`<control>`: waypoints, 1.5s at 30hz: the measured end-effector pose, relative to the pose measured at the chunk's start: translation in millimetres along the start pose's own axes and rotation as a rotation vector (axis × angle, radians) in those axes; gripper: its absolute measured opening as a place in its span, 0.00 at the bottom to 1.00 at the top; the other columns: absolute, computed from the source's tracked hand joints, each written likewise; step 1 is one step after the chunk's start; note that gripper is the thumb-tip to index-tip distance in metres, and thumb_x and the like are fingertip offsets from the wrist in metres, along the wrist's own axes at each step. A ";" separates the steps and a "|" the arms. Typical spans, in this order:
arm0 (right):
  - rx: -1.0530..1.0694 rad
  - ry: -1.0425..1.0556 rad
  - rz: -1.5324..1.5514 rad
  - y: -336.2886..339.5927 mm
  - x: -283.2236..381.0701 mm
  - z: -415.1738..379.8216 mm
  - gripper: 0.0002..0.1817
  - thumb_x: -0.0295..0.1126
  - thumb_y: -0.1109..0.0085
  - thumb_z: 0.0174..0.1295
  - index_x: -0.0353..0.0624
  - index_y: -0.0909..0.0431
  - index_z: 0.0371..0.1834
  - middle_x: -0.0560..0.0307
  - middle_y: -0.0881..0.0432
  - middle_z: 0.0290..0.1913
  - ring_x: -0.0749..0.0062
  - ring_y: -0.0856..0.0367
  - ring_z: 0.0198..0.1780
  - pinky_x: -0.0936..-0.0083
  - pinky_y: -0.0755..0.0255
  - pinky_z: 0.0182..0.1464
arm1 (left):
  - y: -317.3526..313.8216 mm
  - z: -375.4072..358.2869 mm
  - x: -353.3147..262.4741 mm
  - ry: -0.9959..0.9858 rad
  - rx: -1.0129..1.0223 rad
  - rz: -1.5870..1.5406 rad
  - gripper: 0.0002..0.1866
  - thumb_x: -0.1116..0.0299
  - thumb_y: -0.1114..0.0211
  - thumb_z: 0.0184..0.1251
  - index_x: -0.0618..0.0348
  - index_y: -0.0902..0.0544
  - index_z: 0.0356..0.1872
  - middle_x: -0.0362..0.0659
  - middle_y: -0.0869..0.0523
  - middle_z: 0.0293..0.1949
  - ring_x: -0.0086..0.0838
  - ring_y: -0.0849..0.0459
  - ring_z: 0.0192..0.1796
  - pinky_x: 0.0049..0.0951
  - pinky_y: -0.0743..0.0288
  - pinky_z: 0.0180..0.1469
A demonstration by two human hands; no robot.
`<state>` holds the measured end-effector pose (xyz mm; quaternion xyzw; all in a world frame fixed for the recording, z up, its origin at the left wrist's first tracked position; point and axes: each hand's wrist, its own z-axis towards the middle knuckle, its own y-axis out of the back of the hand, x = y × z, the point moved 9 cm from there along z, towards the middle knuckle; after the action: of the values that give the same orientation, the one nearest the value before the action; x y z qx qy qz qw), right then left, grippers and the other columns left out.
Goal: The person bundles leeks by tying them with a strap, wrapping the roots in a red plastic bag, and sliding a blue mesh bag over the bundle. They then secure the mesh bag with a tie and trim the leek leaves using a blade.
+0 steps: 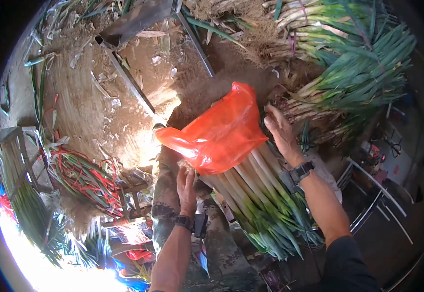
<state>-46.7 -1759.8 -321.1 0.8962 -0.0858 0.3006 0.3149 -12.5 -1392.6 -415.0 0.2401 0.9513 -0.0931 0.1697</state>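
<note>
Frames an orange-red plastic bag (216,131) between left hand (186,192) and right hand (282,131), over one end of a long green onion bundle (251,190), at risk of slipping

Rests left fingers, bent, at the bag's near-left edge, cannot tell whether pinching film or only touching; holds right open just beside the opposite edge, apparently clasping nothing. Could lose the bag from between the hands for want of a firm hold on the right; could split thin film on the stalks beneath by tugging hard; could crease green leaves (275,231), fanned out nearer than the right hand, by shoving the bundle; could snag plastic on the metal frame (133,85) beyond the left hand by swinging wide
</note>
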 end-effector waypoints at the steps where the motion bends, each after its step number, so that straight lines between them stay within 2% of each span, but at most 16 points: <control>1: -0.029 0.071 0.022 -8.2 -5.8 3.5 0.38 0.53 0.40 0.66 0.36 0.35 0.70 0.42 0.26 0.64 0.58 0.26 0.64 0.66 0.34 0.66 | -0.7 2.4 -15.9 -0.088 -0.060 -0.073 0.33 0.49 0.42 0.73 0.65 0.32 0.68 0.48 0.27 0.65 0.32 0.28 0.65 0.34 0.35 0.66; 4: 0.229 0.018 0.047 -61.7 -13.5 -6.2 0.48 0.58 0.39 0.63 0.37 0.45 0.76 0.40 0.34 0.70 0.55 0.35 0.71 0.62 0.43 0.73 | -23.0 7.8 -41.7 -0.198 -0.032 -0.282 0.38 0.47 0.37 0.69 0.65 0.35 0.69 0.51 0.38 0.71 0.35 0.33 0.69 0.36 0.39 0.70; 8: 0.189 0.127 -0.160 -56.4 -18.9 -13.9 0.43 0.57 0.41 0.64 0.38 0.41 0.74 0.39 0.30 0.68 0.49 0.30 0.68 0.61 0.38 0.70 | -48.0 11.6 -16.0 -0.175 0.314 -0.013 0.40 0.48 0.30 0.63 0.64 0.34 0.68 0.50 0.24 0.62 0.37 0.27 0.66 0.35 0.35 0.68; 10: 0.290 0.063 -0.326 -40.4 -13.4 -25.9 0.38 0.53 0.43 0.66 0.38 0.36 0.71 0.38 0.27 0.65 0.47 0.29 0.67 0.60 0.36 0.68 | -48.7 6.0 53.4 0.083 0.602 0.268 0.40 0.46 0.29 0.61 0.66 0.29 0.65 0.53 0.18 0.55 0.41 0.21 0.60 0.36 0.31 0.65; 11: 0.386 0.010 -0.370 -36.3 -11.0 -35.0 0.35 0.51 0.43 0.66 0.38 0.34 0.69 0.38 0.25 0.64 0.46 0.29 0.67 0.59 0.35 0.68 | -35.8 -5.6 35.4 0.007 0.550 0.391 0.37 0.44 0.29 0.59 0.68 0.23 0.57 0.55 0.14 0.47 0.42 0.16 0.53 0.39 0.26 0.58; 12: 0.279 -0.061 -0.410 -21.6 -5.0 -44.3 0.33 0.50 0.44 0.67 0.38 0.32 0.68 0.37 0.24 0.63 0.45 0.29 0.67 0.59 0.35 0.67 | -22.8 -8.7 37.0 0.093 0.554 0.496 0.31 0.53 0.31 0.64 0.68 0.23 0.59 0.51 0.14 0.52 0.35 0.16 0.54 0.35 0.24 0.57; 14: 0.099 -0.021 -0.438 -2.6 -18.9 -68.6 0.26 0.43 0.47 0.69 0.37 0.28 0.65 0.37 0.23 0.62 0.45 0.27 0.66 0.59 0.35 0.66 | 6.5 -29.3 -36.8 -0.055 0.390 0.603 0.30 0.51 0.33 0.65 0.69 0.22 0.57 0.55 0.14 0.52 0.40 0.15 0.55 0.36 0.24 0.57; 16: 0.060 0.028 -0.346 -7.4 5.2 -106.9 0.20 0.34 0.47 0.69 0.38 0.25 0.63 0.42 0.22 0.61 0.53 0.25 0.65 0.63 0.34 0.66 | 58.1 -42.9 -64.5 -0.202 0.083 0.393 0.25 0.53 0.36 0.68 0.66 0.20 0.54 0.55 0.14 0.50 0.42 0.15 0.53 0.37 0.24 0.55; 20: 0.367 0.025 -0.281 -58.9 9.2 -172.2 0.11 0.28 0.51 0.68 0.35 0.19 0.43 0.48 0.15 0.50 0.59 0.18 0.52 0.65 0.25 0.56 | 149.0 -82.8 -76.7 -0.291 -0.176 0.231 0.23 0.57 0.38 0.70 0.66 0.21 0.56 0.52 0.14 0.51 0.37 0.15 0.52 0.33 0.24 0.54; 21: 0.418 -0.010 -0.147 -73.0 0.7 -186.8 0.10 0.28 0.52 0.67 0.35 0.20 0.39 0.49 0.15 0.46 0.61 0.18 0.49 0.66 0.24 0.53 | 177.3 -85.3 -32.1 -0.242 -0.283 0.205 0.22 0.55 0.38 0.68 0.59 0.19 0.55 0.56 0.13 0.44 0.46 0.14 0.48 0.40 0.22 0.50; 26: 0.611 -0.052 -0.028 -112.6 2.6 -242.1 0.10 0.30 0.53 0.65 0.36 0.23 0.33 0.51 0.15 0.39 0.65 0.17 0.43 0.69 0.22 0.45 | 248.4 -204.5 97.4 -0.124 -0.553 0.308 0.23 0.50 0.41 0.68 0.60 0.17 0.50 0.55 0.13 0.43 0.47 0.14 0.49 0.41 0.23 0.50; 28: 0.604 -0.074 0.079 -104.1 -10.7 -244.2 0.10 0.30 0.55 0.65 0.38 0.24 0.34 0.52 0.18 0.34 0.65 0.15 0.38 0.68 0.20 0.42 | 249.8 -256.3 161.5 0.022 -0.552 0.325 0.22 0.52 0.40 0.67 0.60 0.16 0.48 0.53 0.12 0.41 0.44 0.13 0.46 0.40 0.23 0.49; 31: 0.595 0.000 0.029 -81.5 -25.8 -244.3 0.09 0.30 0.56 0.65 0.39 0.26 0.33 0.52 0.19 0.30 0.64 0.16 0.32 0.68 0.21 0.36 | 229.2 -312.7 266.2 -0.149 -0.658 0.232 0.20 0.54 0.39 0.65 0.61 0.15 0.46 0.49 0.12 0.37 0.37 0.13 0.40 0.36 0.23 0.46; 33: 0.528 -0.028 0.022 -69.9 -31.7 -245.4 0.09 0.32 0.56 0.65 0.39 0.27 0.33 0.51 0.20 0.25 0.64 0.18 0.26 0.67 0.22 0.33 | 204.9 -344.3 316.8 0.108 -0.557 0.030 0.19 0.55 0.39 0.64 0.61 0.14 0.44 0.46 0.12 0.33 0.29 0.14 0.36 0.31 0.23 0.43; 39: 0.568 -0.093 -0.166 -81.4 -33.5 -263.5 0.11 0.33 0.53 0.70 0.37 0.24 0.35 0.53 0.18 0.26 0.69 0.18 0.26 0.74 0.22 0.29 | 152.7 -399.0 395.0 0.300 -0.537 -0.523 0.20 0.55 0.38 0.67 0.62 0.14 0.48 0.41 0.11 0.36 0.23 0.13 0.36 0.25 0.22 0.38; 45: 0.744 0.073 -0.326 -166.4 5.3 -314.5 0.13 0.34 0.51 0.73 0.34 0.21 0.44 0.53 0.15 0.30 0.72 0.16 0.30 0.77 0.21 0.31 | 155.2 -429.1 452.0 0.293 -0.611 -0.530 0.21 0.54 0.38 0.67 0.61 0.15 0.50 0.43 0.10 0.37 0.25 0.13 0.36 0.26 0.21 0.38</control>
<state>-137.8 -1434.9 -208.0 0.9396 0.1833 0.2888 0.0154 -430.0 -954.8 -199.0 -0.0635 0.9779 0.1878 0.0664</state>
